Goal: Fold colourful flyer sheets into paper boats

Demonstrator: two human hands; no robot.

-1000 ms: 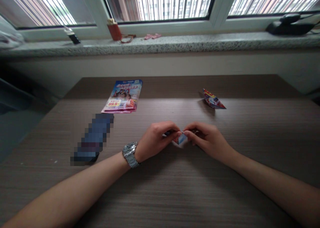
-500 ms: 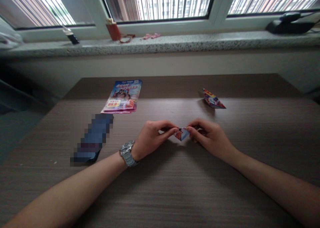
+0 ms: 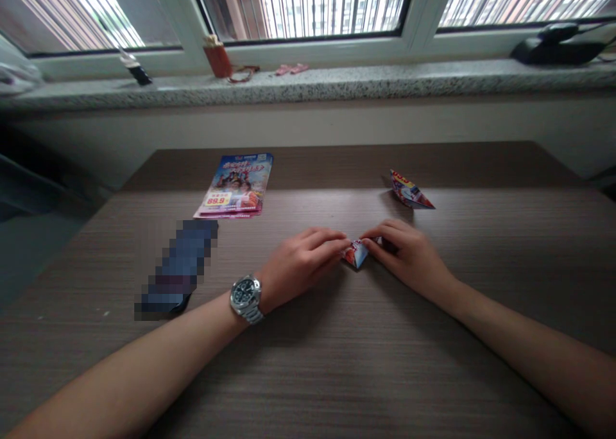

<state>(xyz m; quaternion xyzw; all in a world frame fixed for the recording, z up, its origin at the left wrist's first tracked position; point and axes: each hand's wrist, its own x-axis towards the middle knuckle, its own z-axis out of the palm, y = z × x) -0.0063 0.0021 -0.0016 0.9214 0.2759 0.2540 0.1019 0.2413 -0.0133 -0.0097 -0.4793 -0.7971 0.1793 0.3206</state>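
Note:
A small piece of folded printed paper (image 3: 356, 255), red, white and blue with a point toward me, sits low over the table between my hands. My left hand (image 3: 303, 258), with a steel watch on its wrist, has its fingers together and their tips on the paper's left part; the thumb is mostly hidden. At the paper's right corner, my right hand (image 3: 407, 254) pinches it between thumb and index finger. Beyond the right hand stands another folded paper piece (image 3: 410, 192), with pointed ends.
Printed leaflets (image 3: 235, 185) lie stacked at the table's back left. A phone (image 3: 178, 269), its screen pixelated, lies closer on the left. On the stone windowsill (image 3: 337, 86) are a red-brown container (image 3: 218, 57), a small dark-ended object (image 3: 137, 68) and a black device (image 3: 561, 44).
The folded paper has shifted slightly right and lies flatter. My left hand has rolled over, its fingers now on top of the paper and the watch face showing. My right hand keeps its pinch.

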